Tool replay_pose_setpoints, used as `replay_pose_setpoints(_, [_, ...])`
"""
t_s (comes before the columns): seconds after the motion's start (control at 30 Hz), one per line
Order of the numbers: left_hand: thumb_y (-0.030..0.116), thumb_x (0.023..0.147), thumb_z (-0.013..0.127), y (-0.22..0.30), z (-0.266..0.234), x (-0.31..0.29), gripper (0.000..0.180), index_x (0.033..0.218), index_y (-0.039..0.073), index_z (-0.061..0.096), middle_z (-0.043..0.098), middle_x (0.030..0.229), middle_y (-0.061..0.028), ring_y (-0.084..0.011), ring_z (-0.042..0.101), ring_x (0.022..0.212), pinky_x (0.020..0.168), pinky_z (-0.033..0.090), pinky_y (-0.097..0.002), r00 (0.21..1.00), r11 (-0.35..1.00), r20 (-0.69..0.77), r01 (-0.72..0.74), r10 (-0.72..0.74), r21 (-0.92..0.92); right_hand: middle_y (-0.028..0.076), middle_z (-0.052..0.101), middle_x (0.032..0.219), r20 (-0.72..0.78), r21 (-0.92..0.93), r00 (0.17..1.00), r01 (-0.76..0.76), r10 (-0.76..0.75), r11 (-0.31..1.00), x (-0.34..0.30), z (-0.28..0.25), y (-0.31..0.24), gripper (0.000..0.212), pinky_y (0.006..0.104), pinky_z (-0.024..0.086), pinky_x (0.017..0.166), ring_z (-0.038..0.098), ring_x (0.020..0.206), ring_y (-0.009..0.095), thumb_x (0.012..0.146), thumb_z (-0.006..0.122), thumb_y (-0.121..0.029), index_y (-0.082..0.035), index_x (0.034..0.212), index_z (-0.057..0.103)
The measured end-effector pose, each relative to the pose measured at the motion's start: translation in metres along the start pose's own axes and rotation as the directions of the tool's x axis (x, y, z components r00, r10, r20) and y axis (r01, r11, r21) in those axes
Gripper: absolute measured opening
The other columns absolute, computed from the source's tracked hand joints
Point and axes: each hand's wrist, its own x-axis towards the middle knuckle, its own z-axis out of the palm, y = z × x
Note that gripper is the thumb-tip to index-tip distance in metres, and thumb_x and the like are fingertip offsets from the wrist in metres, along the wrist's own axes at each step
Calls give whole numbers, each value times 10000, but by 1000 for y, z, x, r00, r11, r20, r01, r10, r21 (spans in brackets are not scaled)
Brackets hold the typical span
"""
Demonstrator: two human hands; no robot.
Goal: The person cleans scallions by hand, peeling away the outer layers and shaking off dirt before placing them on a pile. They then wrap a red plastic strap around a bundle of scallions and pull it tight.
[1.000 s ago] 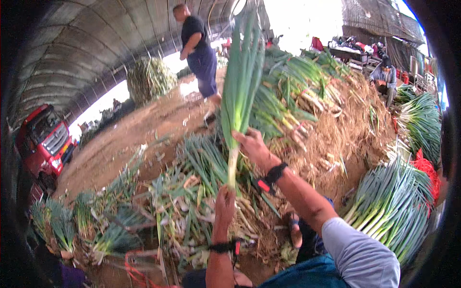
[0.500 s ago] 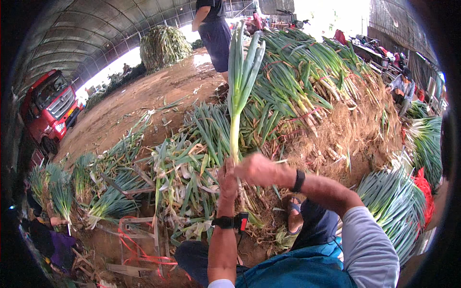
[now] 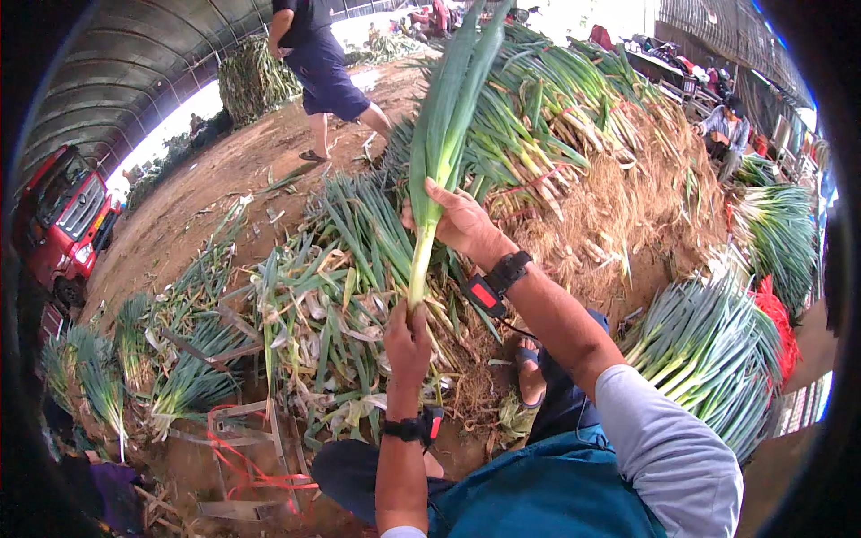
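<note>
A long green onion [image 3: 426,251] stands nearly upright in front of me, leaning slightly right at its leafy top. My left hand [image 3: 406,348] is closed around the bottom of its pale stalk. Higher up, my right hand [image 3: 460,222] grips it where the green leaves begin, with the thumb across the front. The root end is hidden in my left hand. Beneath both hands lies a heap of stripped leaves and peelings [image 3: 323,314]. A big pile of green onions [image 3: 538,134], tied in bundles with roots toward me, rises behind my right hand.
Bundled green onions [image 3: 708,350] lie at the right beside a red plastic bag [image 3: 773,323]. A metal frame [image 3: 247,448] with red ribbon stands lower left, near smaller bunches [image 3: 193,381]. A person [image 3: 318,67] is on the dirt floor ahead; another person [image 3: 725,134] sits far right. A red truck [image 3: 67,215] is at left.
My right hand has moved from beside my left hand up the stalk to the leaf base. The onion has come closer. The person ahead appears farther left in view.
</note>
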Motion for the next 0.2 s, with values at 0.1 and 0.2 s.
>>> replay_pose_setpoints(0.1, [335,923,617,12,1,26,648,1388,-36,361,580,1198,-275,-429,599,1019,855,491,-429,995,950,30,-97,92,296,144,617,1021,-66,315,993,-71,97,946,-23,31,2,382,429,525,833,623,922,277,904,664,-224,-16,1190,519])
replay_pose_setpoints(0.2, [420,907,613,51,1,71,670,1404,35,379,553,1245,-290,-427,590,1075,903,460,-471,894,932,358,146,-268,333,129,612,1010,-12,258,999,-34,38,965,-42,29,10,468,492,502,845,617,900,284,865,710,-269,-53,1219,494])
